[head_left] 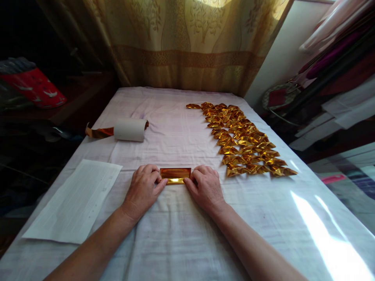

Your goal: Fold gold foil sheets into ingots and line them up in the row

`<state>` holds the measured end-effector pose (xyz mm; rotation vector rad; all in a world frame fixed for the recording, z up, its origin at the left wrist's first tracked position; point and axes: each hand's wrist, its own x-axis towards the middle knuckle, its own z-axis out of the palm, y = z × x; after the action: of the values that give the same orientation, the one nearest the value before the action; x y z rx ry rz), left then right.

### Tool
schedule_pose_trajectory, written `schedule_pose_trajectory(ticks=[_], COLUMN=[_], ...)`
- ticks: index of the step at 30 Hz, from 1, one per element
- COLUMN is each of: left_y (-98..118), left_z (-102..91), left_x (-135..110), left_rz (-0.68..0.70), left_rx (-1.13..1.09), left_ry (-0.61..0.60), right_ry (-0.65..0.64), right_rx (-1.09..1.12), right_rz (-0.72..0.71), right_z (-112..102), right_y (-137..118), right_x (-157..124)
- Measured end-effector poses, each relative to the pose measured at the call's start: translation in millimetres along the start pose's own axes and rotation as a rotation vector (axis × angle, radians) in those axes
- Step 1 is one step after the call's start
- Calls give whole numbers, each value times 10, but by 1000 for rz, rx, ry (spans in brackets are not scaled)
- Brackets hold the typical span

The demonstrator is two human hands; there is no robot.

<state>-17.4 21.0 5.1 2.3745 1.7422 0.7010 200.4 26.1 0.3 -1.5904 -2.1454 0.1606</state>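
A sheet of gold foil paper (pixel 175 173) lies flat on the cloth in front of me, its near edge folded over into a bright narrow strip. My left hand (pixel 144 185) grips the left end, the thumb pressed on the fold and the fingers curled. At the right end, my right hand (pixel 206 187) holds the sheet the same way, thumb on the fold. Beyond my right hand lie rows of folded gold foil pieces (pixel 246 136), shaped like pointed ingots.
A white cloth (pixel 164 144) covers the table. Back left sits a pale cardboard roll (pixel 129 129) with gold foil strips sticking out. Near my left forearm lies a printed paper sheet (pixel 76 201). A red container (pixel 36 88) stands on the dark side table; a curtain (pixel 181 43) hangs behind.
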Motion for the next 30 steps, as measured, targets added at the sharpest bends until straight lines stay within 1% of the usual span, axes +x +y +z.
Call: schedule_pose_trajectory(ticks=[7,11,14,16,17,18,20,22,25,28,30], left_y=[9,-3,58,150,205,260,349,392,380,344,327], left_z=[8,-4,-31,-32,-19,2,64,131,184,171,148], left_x=[-11,-18,-55,-102,-130,-159,-213,-252,-278,-282,-285], left_rz=[-9,-9,59,173,250,328,385,390,363,363,375], left_rx=[26,64,126,151,141,117,92,95,110,122,134], left_ry=[-19,-9,69,111,106,67,15,-28,-86,-125,-128], right_ry=[-15,-26,-27,-21,-19,-16,-11,-7,-8,-8,-8], right_rx=[20,70,73,65,61,59,57,57,60,53,49], right_rz=[32,-12,-27,-26,-26,-27,-24,-22,-29,-26,-20], right_z=[16,20,25,29,31,33,34,34,33,32,29], right_y=[9,12,12,10,8,6,4,2,2,-2,-7], right_x=[-11,-15,-13,-12,-12,-11,-11,-12,-13,-11,-9])
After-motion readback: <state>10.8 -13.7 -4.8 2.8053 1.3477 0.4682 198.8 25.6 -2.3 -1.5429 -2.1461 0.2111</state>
